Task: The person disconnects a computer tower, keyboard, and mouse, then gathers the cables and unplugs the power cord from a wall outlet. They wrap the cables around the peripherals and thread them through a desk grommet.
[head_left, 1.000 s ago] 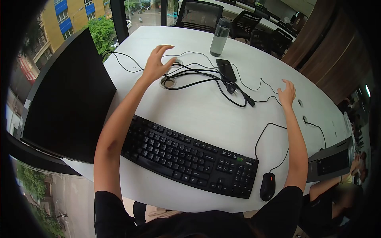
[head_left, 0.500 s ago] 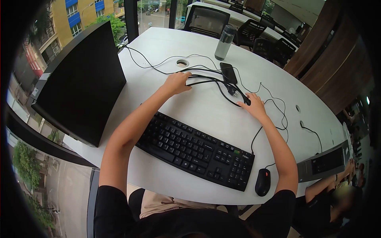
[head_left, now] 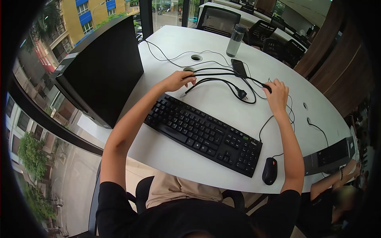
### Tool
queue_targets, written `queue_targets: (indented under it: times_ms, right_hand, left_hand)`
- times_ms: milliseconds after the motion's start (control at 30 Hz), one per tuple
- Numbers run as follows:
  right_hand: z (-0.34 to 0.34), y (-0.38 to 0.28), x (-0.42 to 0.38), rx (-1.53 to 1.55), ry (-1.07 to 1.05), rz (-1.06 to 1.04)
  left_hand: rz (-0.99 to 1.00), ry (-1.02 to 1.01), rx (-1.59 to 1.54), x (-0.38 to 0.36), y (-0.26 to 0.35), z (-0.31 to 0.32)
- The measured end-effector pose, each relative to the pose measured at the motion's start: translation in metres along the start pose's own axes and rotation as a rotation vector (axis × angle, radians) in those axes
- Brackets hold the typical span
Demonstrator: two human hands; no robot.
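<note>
A black power cord (head_left: 216, 74) stretches between my two hands above the white desk (head_left: 214, 99). My left hand (head_left: 177, 81) is closed around its bundled strands, just beyond the keyboard (head_left: 202, 135). At the other side, my right hand (head_left: 278, 93) grips the cord's black connector end between thumb and fingers. The cord's plug (head_left: 241, 94), prongs showing, lies in a loop between the hands. Behind the taut strands is a dark phone (head_left: 239, 68), partly crossed by the cord.
A large black computer case or monitor (head_left: 101, 73) stands at left. A water bottle (head_left: 235, 41) is at the back near a cable hole (head_left: 196, 58). Thin wires trail across the desk. A mouse (head_left: 270, 171) sits right of the keyboard. Another person (head_left: 323, 206) is at lower right by a laptop (head_left: 327, 158).
My right hand has moved right and away with the connector end, pulling the strands longer. The plug now lies separate in its loop. My left hand keeps its hold, and the view has shifted slightly.
</note>
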State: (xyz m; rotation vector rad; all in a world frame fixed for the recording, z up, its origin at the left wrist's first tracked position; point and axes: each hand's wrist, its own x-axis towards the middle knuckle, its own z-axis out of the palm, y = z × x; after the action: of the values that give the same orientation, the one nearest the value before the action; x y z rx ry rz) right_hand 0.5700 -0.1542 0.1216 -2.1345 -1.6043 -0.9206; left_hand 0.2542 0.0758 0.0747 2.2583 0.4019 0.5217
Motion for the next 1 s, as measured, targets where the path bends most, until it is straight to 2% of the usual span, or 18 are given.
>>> queue_targets:
  times_ms: [67,100,133,167,267,367,467,500,633,767,867,967,1000]
  right_hand:
    - [-0.02,0.005,0.007,-0.049,0.106,-0.047]
    - [-0.035,0.003,0.009,-0.029,0.092,0.036]
    - [-0.053,0.001,0.012,-0.01,0.078,0.119]
    - [-0.067,0.0,0.012,0.009,0.063,0.202]
    - [-0.096,0.007,0.01,0.042,0.213,0.179]
    - [-0.138,0.004,0.005,0.161,0.283,0.252]
    - [-0.173,0.014,-0.008,0.269,0.443,0.227]
    - [-0.186,0.018,-0.013,0.391,0.44,0.27]
    - [-0.233,0.022,-0.04,0.789,0.517,0.361]
    - [-0.274,0.059,-0.086,1.011,0.555,0.312]
    - [-0.303,0.075,-0.122,1.037,0.773,0.358]
    - [-0.315,0.062,-0.135,1.017,0.954,0.438]
    - [-0.314,0.077,-0.143,0.993,0.93,0.358]
  left_hand:
    - [0.082,0.042,0.055,-0.007,0.005,0.002]
    - [0.122,0.061,0.082,-0.01,0.008,0.002]
    - [0.052,0.041,0.144,-0.012,0.013,0.0]
    - [0.072,0.047,0.095,-0.015,0.019,0.002]
    - [0.184,0.1,-0.027,-0.018,0.034,0.013]
    - [0.196,0.1,0.145,-0.017,0.053,0.016]
    - [0.28,0.229,0.305,-0.003,0.04,0.024]
    - [0.315,0.269,0.355,0.001,0.036,0.027]
    - [0.144,0.417,0.328,0.017,0.046,0.044]
    - [0.083,0.441,0.383,0.041,0.054,0.044]
    - [0.125,0.618,0.342,0.052,0.071,0.048]
    - [0.2,0.547,-0.173,0.056,0.102,0.043]
    - [0.284,0.582,-0.262,0.054,0.116,0.044]
